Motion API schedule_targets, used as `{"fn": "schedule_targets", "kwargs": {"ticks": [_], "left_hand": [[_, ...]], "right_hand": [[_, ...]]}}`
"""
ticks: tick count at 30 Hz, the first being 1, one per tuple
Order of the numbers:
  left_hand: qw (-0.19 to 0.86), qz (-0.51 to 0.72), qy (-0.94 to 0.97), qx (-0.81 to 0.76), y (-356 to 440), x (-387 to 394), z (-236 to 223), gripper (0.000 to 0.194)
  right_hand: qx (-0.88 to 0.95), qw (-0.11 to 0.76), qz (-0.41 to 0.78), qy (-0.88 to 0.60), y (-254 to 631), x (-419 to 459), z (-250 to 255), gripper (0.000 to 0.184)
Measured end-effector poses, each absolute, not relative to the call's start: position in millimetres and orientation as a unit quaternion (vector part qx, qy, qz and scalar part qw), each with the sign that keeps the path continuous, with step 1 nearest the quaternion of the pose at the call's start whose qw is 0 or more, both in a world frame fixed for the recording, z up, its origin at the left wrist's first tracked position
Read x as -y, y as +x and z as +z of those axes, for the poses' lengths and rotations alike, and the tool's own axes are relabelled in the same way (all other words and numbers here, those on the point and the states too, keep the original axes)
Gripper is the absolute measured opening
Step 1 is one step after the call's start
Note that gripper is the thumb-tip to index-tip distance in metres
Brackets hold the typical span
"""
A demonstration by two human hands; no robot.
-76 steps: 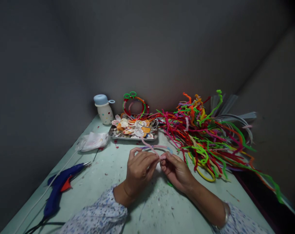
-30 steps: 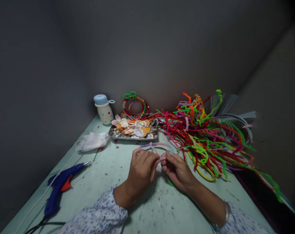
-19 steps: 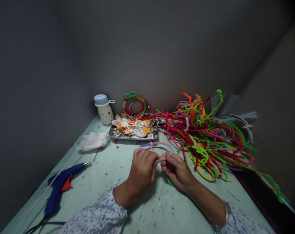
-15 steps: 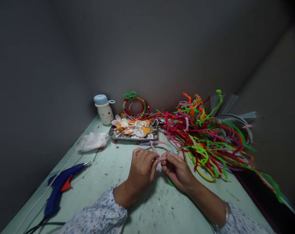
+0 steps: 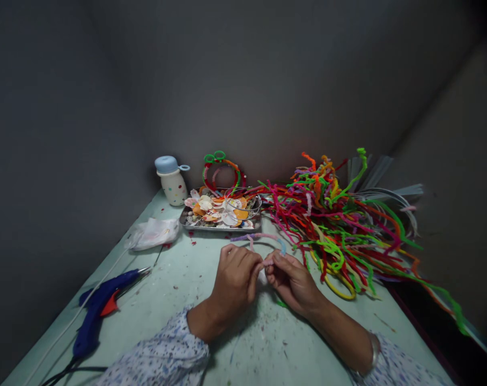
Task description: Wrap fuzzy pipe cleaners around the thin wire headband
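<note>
Both my hands meet at the middle of the pale green table, pinching a thin pipe cleaner in pink, purple and pale blue. It arcs in a loop above my fingers. My left hand holds one part of it between closed fingers and thumb. My right hand pinches the same pipe cleaner from the other side, fingertips close to my left hand. The twisted joint is mostly hidden by my fingers, with a small pink piece showing between them.
A metal tray of seashells stands ahead, with a pipe-cleaner ring behind it. A large multicoloured pipe-cleaner heap lies right. A blue glue gun with its cord lies left, near a plastic bag and a dotted bottle.
The long pink strand that stood up from my fingers is now bent down into a short twist on the loop. My hands have drawn slightly closer together.
</note>
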State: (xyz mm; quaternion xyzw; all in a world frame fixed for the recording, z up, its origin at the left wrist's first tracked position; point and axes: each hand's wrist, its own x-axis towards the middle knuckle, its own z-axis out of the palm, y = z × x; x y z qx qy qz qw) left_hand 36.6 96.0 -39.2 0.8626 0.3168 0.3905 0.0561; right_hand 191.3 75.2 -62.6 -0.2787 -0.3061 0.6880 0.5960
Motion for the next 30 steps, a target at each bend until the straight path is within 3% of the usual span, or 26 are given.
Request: {"fn": "schedule_targets", "kwargs": {"ticks": [30], "left_hand": [[0.123, 0.399, 0.852, -0.316, 38.4, -97.4, -41.5, 0.015]], "right_hand": [[0.319, 0.592, 0.685, -0.282, 190.5, -74.0, -59.9, 0.022]]}}
